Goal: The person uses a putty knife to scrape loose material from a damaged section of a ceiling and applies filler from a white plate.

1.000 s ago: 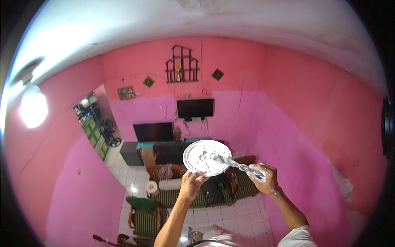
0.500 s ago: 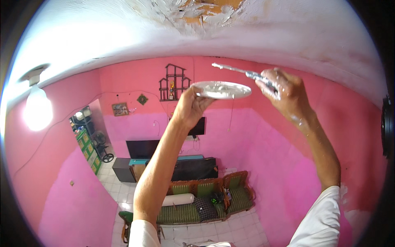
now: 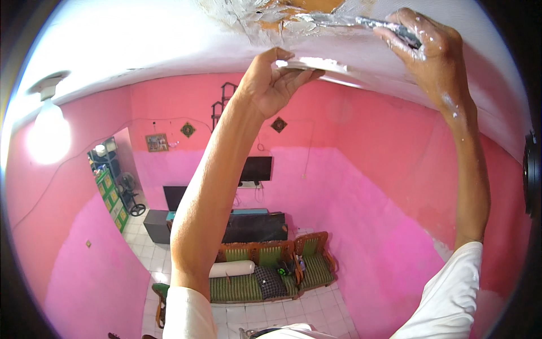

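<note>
Overhead, the white ceiling has a bare orange-brown patch with rough white putty smeared around it. My right hand, spotted with white, is closed around the handle of a putty knife. Its coated blade points left and lies at the patch, seemingly against the ceiling. Lower and to the left, my left hand grips the left edge of a flat round plate, thumb above and fingers beneath. A heap of white putty sits on the plate, which is seen almost edge-on.
A lit bulb hangs from the ceiling at left. Far below stand a green striped sofa, a matching armchair and a black television by the pink walls. A dark round object is at the right rim.
Both hands have risen toward the ceiling. The putty knife has gone from above the plate up to the bare patch, and the plate has come up closer beneath it. The view has shifted slightly.
</note>
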The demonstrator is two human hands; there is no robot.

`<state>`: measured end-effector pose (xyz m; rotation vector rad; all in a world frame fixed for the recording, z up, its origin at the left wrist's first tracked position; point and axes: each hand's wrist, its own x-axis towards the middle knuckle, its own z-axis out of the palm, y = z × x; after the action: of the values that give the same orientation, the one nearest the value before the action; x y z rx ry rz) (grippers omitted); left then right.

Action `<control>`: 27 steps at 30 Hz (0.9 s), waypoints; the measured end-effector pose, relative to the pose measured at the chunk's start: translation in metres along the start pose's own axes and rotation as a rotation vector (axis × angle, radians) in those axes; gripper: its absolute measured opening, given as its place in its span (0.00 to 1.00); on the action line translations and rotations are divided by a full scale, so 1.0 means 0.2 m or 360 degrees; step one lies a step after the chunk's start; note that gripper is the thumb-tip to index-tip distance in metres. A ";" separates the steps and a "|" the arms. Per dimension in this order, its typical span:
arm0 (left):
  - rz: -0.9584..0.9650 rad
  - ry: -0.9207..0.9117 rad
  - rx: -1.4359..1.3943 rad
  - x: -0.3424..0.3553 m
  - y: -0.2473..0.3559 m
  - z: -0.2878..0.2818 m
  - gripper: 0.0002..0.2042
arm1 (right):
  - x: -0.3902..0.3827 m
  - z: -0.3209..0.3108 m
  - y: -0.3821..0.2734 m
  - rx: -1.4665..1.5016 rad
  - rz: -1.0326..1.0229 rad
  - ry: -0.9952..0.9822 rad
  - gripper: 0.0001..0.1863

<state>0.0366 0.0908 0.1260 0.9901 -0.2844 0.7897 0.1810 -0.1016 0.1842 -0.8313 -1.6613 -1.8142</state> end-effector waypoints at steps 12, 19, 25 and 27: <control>0.0049 0.0152 -0.0060 0.00 -0.03 -0.01 0.24 | -0.19 -0.12 -0.10 -0.0012 0.0073 0.0170 0.10; 0.0070 0.0233 0.0030 0.01 -0.08 -0.06 0.23 | -0.25 0.15 -0.16 -0.0066 -0.0064 0.0016 0.06; 0.0073 0.0211 0.0006 0.01 -0.05 -0.06 0.24 | -0.18 0.14 -0.14 -0.0218 -0.0059 0.0065 0.10; 0.0076 0.0274 -0.0041 -0.02 -0.05 -0.05 0.25 | -0.14 0.02 -0.13 -0.0194 -0.0078 0.0115 0.10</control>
<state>0.0402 0.0938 0.1116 0.8875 -0.1695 0.9070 0.1804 -0.0959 0.1451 -0.7725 -1.5515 -1.9716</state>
